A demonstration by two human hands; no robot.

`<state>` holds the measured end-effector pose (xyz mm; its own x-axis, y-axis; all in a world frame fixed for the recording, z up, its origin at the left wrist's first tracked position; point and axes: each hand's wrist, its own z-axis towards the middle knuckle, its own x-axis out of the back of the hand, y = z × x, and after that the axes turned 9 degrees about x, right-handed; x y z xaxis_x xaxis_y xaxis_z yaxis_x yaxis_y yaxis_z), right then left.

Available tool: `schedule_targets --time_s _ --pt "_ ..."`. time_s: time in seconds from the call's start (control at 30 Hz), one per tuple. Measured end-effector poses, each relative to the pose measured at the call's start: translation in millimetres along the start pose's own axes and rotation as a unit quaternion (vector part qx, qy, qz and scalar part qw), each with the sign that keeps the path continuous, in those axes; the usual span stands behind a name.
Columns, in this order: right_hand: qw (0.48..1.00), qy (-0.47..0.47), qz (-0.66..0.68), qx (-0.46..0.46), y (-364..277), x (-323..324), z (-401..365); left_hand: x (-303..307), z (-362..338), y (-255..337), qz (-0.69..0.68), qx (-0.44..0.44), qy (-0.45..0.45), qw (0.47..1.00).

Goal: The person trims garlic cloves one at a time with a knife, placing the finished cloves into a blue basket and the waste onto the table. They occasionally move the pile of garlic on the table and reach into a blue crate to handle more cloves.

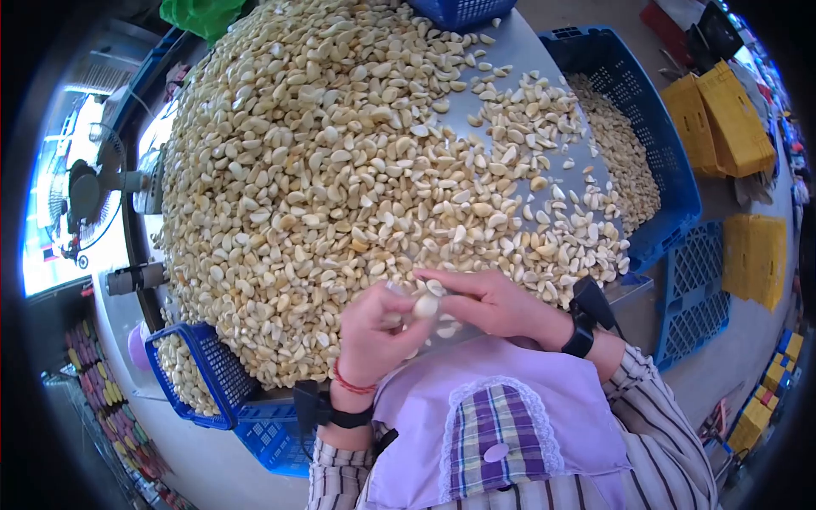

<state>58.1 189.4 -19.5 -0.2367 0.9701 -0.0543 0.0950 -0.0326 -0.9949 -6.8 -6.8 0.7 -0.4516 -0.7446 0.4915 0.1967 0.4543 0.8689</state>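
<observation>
A large heap of pale, curved pieces that look like peeled garlic cloves (323,187) covers the metal table (518,51). My left hand (378,330) is closed at the near edge of the heap, with a whitish garlic clove (426,306) between thumb and fingers. My right hand (493,303) meets it from the right, thumb and forefinger pinched around a second clove (435,288). Both hands nearly touch, above the purple apron (527,365). The palm sides of both hands are hidden.
A blue crate (671,161) holding more cloves stands right of the table. At the lower left is a smaller blue basket (223,374) with cloves. A fan (89,183) stands at left; yellow crates (755,255) lie at right.
</observation>
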Motion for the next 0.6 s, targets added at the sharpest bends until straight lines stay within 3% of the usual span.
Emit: schedule_targets --time_s 0.03,0.1,0.13,0.2,0.23,0.27,0.3,0.33,0.37,0.4,0.43,0.47,0.6 --pt "0.998 0.027 0.041 -0.041 -5 3 1 3 -1 -14 -0.195 0.043 -0.071 0.977" --pt "0.977 0.11 0.126 -0.131 -12 13 -1 -2 8 -27 -0.488 0.087 -0.158 0.854" --pt "0.977 0.113 0.123 -0.131 -9 22 -3 -3 14 -26 -0.542 0.112 -0.152 0.819" --pt "0.931 0.241 0.265 -0.061 1 43 -10 -13 31 -23 -0.627 0.152 -0.111 0.756" --pt "0.931 0.244 0.263 -0.062 1 51 -14 -19 42 -22 -0.629 0.152 -0.113 0.754" --pt "0.92 0.284 0.266 -0.053 0 58 -17 -28 55 -20 -0.468 0.196 -0.092 0.857" --pt "0.907 0.323 0.267 -0.042 -1 63 -17 -37 71 -17 -0.287 0.23 -0.067 0.927" --pt "0.907 0.326 0.265 -0.041 -3 66 -18 -52 87 -18 -0.135 0.099 -0.053 0.984" --pt "0.91 0.327 0.254 -0.029 -5 69 -19 -68 101 -20 0.022 -0.036 -0.036 0.998" --pt "0.913 0.328 0.243 -0.017 -6 71 -20 -81 111 -19 0.02 -0.038 -0.037 0.998" --pt "0.912 0.325 0.25 -0.002 -3 72 -21 -92 121 -18 0.205 -0.055 -0.087 0.973" --pt "0.911 0.328 0.249 0.0 -4 71 -22 -100 129 -20 0.382 -0.071 -0.133 0.912" --pt "0.916 0.341 0.213 -0.011 -12 69 -28 -100 136 -20 0.441 -0.081 -0.163 0.879"
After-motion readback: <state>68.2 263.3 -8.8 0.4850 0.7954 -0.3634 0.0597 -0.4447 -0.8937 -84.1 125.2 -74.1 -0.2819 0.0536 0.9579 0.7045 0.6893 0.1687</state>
